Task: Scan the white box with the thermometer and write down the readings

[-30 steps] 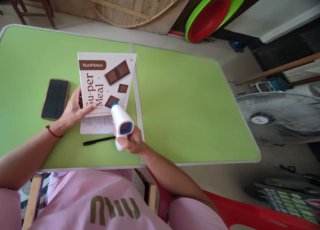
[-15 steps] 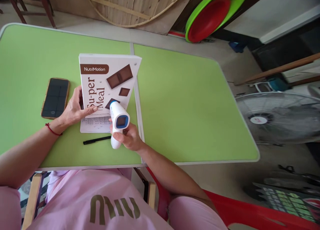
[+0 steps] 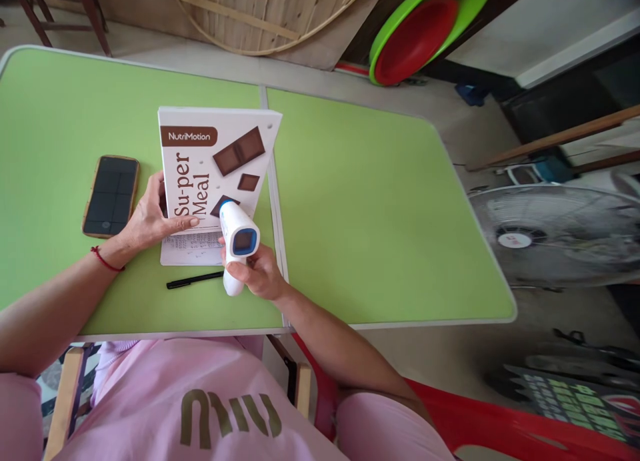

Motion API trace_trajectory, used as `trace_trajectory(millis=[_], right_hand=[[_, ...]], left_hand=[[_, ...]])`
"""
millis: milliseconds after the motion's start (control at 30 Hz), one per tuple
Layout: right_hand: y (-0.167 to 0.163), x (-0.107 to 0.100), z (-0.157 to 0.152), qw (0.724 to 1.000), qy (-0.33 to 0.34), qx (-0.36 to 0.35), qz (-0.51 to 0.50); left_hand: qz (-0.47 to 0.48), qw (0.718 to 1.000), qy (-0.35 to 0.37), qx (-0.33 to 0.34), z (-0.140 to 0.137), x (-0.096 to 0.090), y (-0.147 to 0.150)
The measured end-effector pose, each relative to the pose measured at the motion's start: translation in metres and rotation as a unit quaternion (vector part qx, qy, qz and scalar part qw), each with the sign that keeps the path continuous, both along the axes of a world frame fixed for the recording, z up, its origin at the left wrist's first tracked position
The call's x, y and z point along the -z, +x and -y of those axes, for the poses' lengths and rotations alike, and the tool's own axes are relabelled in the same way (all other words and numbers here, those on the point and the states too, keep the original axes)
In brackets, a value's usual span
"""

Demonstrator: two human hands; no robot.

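Observation:
My left hand (image 3: 155,214) grips a white NutriMotion box (image 3: 193,174) at its lower left corner, thumb across the front and the other fingers hidden behind. The box is held up, its printed face with chocolate pieces turned toward me. In my right hand (image 3: 261,273) is a white infrared thermometer (image 3: 239,231) with a blue-framed screen that looks dark. Its blue front end points at the lower part of the box. Beneath the box lies a sheet of paper with writing (image 3: 193,251), partly covered. A black pen (image 3: 193,280) rests just in front of the paper.
A phone in a brown case (image 3: 111,195) lies left of my left hand on the green table (image 3: 380,214). Past the table's right end stands a fan (image 3: 545,237). Green and red basins (image 3: 415,41) lean beyond the far edge.
Both hands stay nearly where they were. The thermometer has shifted very slightly, and my left thumb has slid a little to the right along the box.

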State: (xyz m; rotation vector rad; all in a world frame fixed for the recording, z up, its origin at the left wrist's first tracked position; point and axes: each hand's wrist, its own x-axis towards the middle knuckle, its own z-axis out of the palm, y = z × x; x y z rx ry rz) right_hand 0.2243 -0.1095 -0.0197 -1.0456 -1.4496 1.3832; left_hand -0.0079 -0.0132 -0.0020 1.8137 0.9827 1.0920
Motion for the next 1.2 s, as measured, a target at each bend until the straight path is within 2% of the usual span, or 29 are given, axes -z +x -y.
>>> trace_trajectory(millis=[233, 700, 1200], right_hand=[[0.0008, -0.0028, -0.0003, 1.000, 0.025, 0.001, 0.017], [0.0011, -0.0035, -0.0016, 0.997, 0.056, 0.004, 0.044], [0.0004, -0.0065, -0.0015, 0.998, 0.026, -0.005, 0.053]], left_hand=[[-0.055, 0.997, -0.053, -0.022, 0.0005, -0.0034, -0.0025], [-0.064, 0.997, -0.045, -0.021, 0.0011, -0.0026, -0.0020], [-0.054, 0.998, -0.025, -0.011, -0.0010, -0.0009, -0.0043]])
